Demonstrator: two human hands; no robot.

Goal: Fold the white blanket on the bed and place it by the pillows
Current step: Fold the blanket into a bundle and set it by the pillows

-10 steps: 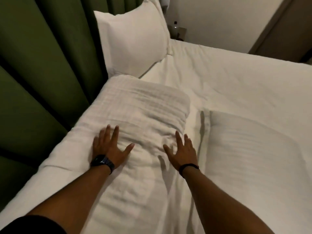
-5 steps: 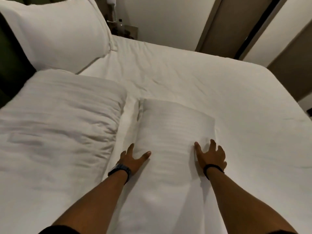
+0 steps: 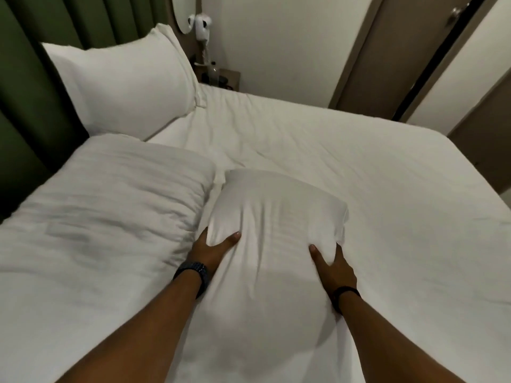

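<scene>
Both hands clamped on pillow [image 3: 273,217]: left hand [image 3: 213,247] grip at its 8 o'clock edge, right hand [image 3: 331,264] at 4. Folded blanket [image 3: 105,205] touching at 9.

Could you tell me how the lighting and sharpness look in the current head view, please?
Head view: dim, warm room light; the pillow gripped by the left hand and right hand is slightly motion-blurred; wide-angle distortion bends the door and bed edges.
</scene>
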